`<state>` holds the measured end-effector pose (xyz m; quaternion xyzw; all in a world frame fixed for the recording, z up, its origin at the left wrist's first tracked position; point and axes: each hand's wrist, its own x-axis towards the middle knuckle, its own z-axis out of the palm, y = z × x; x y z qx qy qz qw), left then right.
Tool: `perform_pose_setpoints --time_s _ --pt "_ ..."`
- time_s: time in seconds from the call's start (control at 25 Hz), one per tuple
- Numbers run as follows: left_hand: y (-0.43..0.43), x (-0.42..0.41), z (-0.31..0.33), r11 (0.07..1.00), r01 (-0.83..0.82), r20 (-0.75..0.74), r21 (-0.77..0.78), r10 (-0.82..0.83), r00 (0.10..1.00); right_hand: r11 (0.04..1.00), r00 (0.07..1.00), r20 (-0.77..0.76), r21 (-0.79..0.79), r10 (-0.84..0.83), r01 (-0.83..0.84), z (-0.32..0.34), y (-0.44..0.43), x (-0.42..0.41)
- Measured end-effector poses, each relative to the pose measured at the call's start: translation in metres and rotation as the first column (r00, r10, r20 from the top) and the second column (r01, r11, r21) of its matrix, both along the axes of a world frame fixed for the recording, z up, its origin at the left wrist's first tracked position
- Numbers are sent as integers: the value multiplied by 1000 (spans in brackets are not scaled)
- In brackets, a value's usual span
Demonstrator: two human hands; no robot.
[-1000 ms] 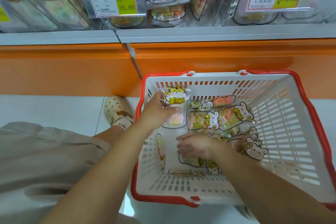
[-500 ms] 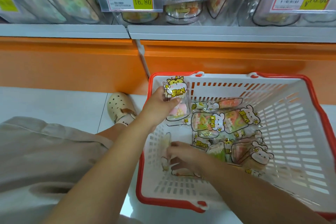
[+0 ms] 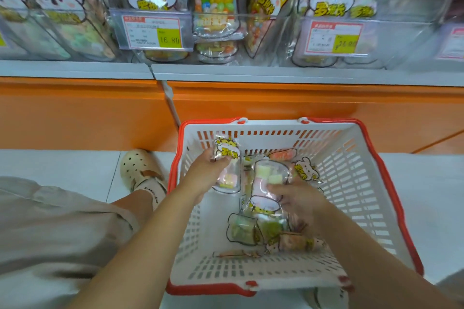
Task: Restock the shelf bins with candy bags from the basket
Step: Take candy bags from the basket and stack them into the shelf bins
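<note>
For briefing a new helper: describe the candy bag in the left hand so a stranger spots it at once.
Find the white, red-rimmed basket on the floor below the orange shelf base. Near its far left corner the left hand grips one candy bag. Unlike the other bags there, it is held upright, yellow cartoon header on top, pink sweets below.

Basket [image 3: 351,178] open on top, bare floor along its left and near walls, loose bags [image 3: 241,231] heaped mid-right, left hand [image 3: 206,173] and right hand [image 3: 298,198] each gripping a candy bag [image 3: 227,152] over the middle; shelf bins [image 3: 406,40] above fronted by price tags [image 3: 152,32].
</note>
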<state>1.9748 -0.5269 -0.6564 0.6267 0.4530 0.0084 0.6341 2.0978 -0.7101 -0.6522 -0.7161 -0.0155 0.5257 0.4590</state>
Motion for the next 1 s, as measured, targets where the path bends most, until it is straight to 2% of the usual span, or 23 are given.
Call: perform_pose_setpoints --time_s 0.08,0.16,0.2,0.28,0.36,0.4,0.44,0.48,0.56,0.6,0.64,0.68,0.72,0.76,0.84,0.92,1.0 --pt "-7 1 -5 995 19 -47 -96 -24 999 994 942 322 86 -91 67 2 -4 2" --pt "-11 1 -6 952 -30 -71 -304 9 997 977 691 720 180 -54 -111 3 -5 -2" --pt "-12 -1 -3 894 -56 -58 -445 34 998 947 565 825 200 -24 -251 1 -3 -6" --pt "-12 -5 -1 793 -19 4 -610 26 1000 857 344 937 128 61 -500 -13 2 -17" --pt "-11 -7 -2 798 47 58 -601 -15 998 763 114 987 -16 116 -646 -25 1 -23" --pt "-11 -8 -4 831 35 56 -556 -5 998 748 69 988 -60 140 -661 -26 0 -23" --pt "-10 -8 -6 853 -7 49 -522 38 998 769 101 981 -63 164 -636 -29 -3 -20" --pt "-9 -9 -7 865 -72 35 -497 103 994 823 196 962 -48 191 -566 -27 -3 -20" --pt "-8 -9 -5 897 -158 30 -414 187 982 940 489 847 -35 208 -338 -22 -2 -18" --pt "-7 -8 -4 919 -179 40 -352 205 978 960 613 759 -55 219 -276 -22 0 -15" --pt "-4 -8 -4 936 -182 58 -302 209 976 952 704 651 -103 284 -289 -23 1 -13" --pt "-1 -7 -5 951 -188 60 -244 209 976 914 745 534 -168 400 -370 -24 2 -13" --pt "2 -7 -8 968 -179 57 -175 191 980 841 728 423 -222 539 -493 -25 4 -17" --pt "4 -8 -12 981 -165 44 -105 171 984 743 662 340 -249 668 -622 -27 6 -21" --pt "5 -10 -15 989 -140 24 -39 141 990 508 468 203 -259 860 -821 -31 17 -38" --pt "4 -12 -17 992 -129 20 -13 129 991 289 282 66 -268 957 -919 -47 27 -56" --pt "4 -12 -18 993 -118 20 -8 118 993 90 121 -69 -348 990 -933 -71 31 -71"
